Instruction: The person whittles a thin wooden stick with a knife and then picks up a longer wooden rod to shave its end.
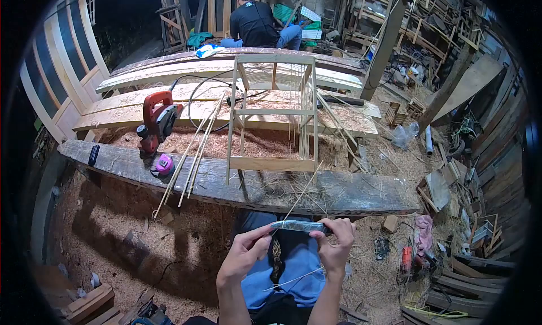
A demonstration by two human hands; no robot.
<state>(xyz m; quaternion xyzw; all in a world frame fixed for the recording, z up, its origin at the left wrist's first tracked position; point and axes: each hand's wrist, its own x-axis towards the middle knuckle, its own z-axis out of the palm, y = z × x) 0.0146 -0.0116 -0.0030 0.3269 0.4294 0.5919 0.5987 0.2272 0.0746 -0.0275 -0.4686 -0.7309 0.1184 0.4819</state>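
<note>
In the head view my right hand [336,246] grips the handle end of a knife [299,226], held crosswise above my lap with its blade pointing left. My left hand [248,257] is closed at the blade's tip, thumb and forefinger pinching the lower end of a thin bamboo strip [298,202]. That strip slants up from the blade toward the bench. Another thin sliver [293,280] lies across my blue trousers. Just beyond my hands, a small wooden frame [272,164] stands upright on the bench, with fine strips along its right side.
A weathered plank bench [361,192] spans in front of me. On it are a red electric planer [157,121], a pink-purple roll [164,164] and long bamboo strips [197,150]. Boards lie behind. A person in black [254,23] sits at the back. Shavings cover the floor.
</note>
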